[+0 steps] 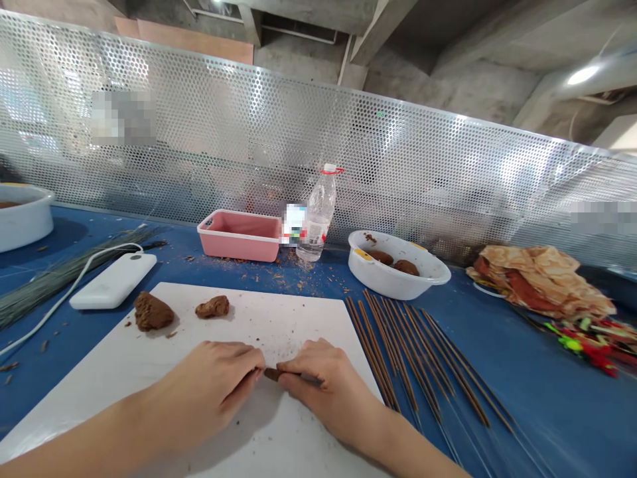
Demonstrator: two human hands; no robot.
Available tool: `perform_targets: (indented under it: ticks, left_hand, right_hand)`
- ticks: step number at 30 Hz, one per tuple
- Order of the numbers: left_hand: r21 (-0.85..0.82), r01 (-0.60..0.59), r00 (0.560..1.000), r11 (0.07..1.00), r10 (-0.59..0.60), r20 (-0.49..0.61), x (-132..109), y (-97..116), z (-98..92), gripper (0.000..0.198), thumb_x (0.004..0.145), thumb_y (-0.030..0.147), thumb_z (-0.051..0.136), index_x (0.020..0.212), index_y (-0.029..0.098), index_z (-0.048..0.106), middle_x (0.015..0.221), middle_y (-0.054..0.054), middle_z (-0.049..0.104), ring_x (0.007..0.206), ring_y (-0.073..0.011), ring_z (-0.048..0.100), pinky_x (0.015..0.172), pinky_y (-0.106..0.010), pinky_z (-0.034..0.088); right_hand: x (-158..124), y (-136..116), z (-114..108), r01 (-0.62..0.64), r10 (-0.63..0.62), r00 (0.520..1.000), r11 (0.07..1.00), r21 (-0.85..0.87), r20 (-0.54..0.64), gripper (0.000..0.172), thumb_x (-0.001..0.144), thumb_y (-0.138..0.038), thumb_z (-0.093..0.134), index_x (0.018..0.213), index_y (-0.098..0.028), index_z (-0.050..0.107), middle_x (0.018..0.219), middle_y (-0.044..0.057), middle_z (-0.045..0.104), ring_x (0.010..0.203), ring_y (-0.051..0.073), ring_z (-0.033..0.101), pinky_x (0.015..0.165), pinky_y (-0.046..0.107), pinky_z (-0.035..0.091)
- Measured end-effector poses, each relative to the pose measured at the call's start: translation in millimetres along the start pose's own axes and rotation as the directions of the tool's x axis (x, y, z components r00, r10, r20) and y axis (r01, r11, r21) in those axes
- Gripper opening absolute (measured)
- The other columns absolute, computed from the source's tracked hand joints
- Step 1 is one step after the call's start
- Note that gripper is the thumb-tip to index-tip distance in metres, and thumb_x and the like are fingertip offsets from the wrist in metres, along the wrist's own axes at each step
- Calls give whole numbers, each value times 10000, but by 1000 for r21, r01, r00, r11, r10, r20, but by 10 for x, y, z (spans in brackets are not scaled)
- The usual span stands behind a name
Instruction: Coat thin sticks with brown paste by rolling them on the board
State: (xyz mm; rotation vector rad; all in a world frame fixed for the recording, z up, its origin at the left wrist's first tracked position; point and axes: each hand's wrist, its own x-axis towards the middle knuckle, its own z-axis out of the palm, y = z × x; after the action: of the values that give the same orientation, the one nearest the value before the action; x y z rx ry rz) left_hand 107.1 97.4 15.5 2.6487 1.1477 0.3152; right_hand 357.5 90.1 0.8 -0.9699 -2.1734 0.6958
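Over the white board my two hands nearly meet. Between them shows a small dark brown piece of incense dough, pinched by the thumb and fingers of my right hand. My left hand is closed just left of that piece; what its fingertips grip is hidden. Farther back on the board lie a larger lump of brown dough and a smaller lump. To the right of my right hand, several brown-coated incense sticks with thin bare ends lie side by side.
Along the back stand a pink tub, a plastic bottle and a white basin holding brown lumps. Left are a white power bank with cable and thin grey wires. Crumpled tan cloth or paper lies right. A perforated metal screen closes off the back.
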Motion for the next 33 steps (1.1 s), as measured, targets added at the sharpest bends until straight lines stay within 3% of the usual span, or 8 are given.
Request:
perform_targets:
  ticks: [4, 8, 12, 19, 25, 29, 33]
  left_hand:
    - [1, -11, 999, 1000, 11, -44, -6, -13, 34, 290, 1090, 203, 382, 954, 260, 632, 834, 6, 706, 726, -206, 663, 682, -353, 362]
    - [-17, 12, 996, 1000, -13, -83, -8, 15, 1, 283, 1084, 190, 394, 953, 255, 636, 831, 2, 721, 733, -204, 681, 684, -343, 376]
    - [-26, 26, 996, 999, -28, -83, -2, 43, -45, 279, 1074, 175, 391, 936, 240, 625, 825, -7, 728, 733, -205, 689, 681, -339, 386]
    - [-136, 78, 995, 988, -86, -59, -2, 79, -97, 200, 1029, 227, 458, 929, 242, 631, 768, 7, 725, 658, -192, 650, 632, -323, 369]
    - [-163, 100, 994, 982, -104, -17, -13, 133, -191, 95, 936, 255, 541, 886, 248, 621, 719, 32, 675, 598, -171, 554, 602, -312, 331]
    - [-162, 131, 991, 978, -134, -7, -10, 134, -207, 126, 962, 338, 575, 892, 255, 639, 693, 43, 635, 586, -158, 523, 581, -304, 321]
    - [-125, 78, 993, 989, -88, -83, -5, 73, -147, 164, 965, 382, 612, 906, 245, 680, 714, 35, 674, 602, -153, 560, 597, -300, 338]
  right_hand:
    - [-35, 59, 23, 82, -88, 994, 993, -89, -66, 122, 1025, -243, 727, 1057, -288, 836, 922, -6, 835, 836, 209, 721, 848, 366, 440]
    - [-41, 72, 9, 35, -50, 982, 996, -86, -181, 177, 935, -269, 826, 1111, -275, 824, 936, -2, 836, 866, 237, 720, 912, 395, 461]
    - [-20, 39, -24, -19, 16, 992, 1000, -17, -122, 38, 920, -259, 829, 947, -285, 827, 863, -15, 819, 833, 236, 704, 885, 394, 470]
    - [1, -4, -9, -69, 74, 991, 996, 51, -110, 97, 919, -237, 795, 960, -304, 852, 860, 3, 823, 849, 253, 703, 864, 396, 484]
    - [-13, -143, -126, -211, 225, 974, 941, 265, -21, 322, 861, -201, 755, 1170, -279, 806, 1035, 0, 830, 874, 204, 713, 792, 317, 518]
    - [-12, -161, -144, -209, 214, 977, 947, 244, 7, 232, 833, -151, 710, 1021, -248, 806, 927, -10, 810, 769, 174, 667, 724, 290, 497]
    - [5, -132, -111, -234, 245, 969, 941, 242, -13, 169, 857, -178, 695, 934, -263, 819, 858, -18, 800, 737, 179, 654, 675, 292, 470]
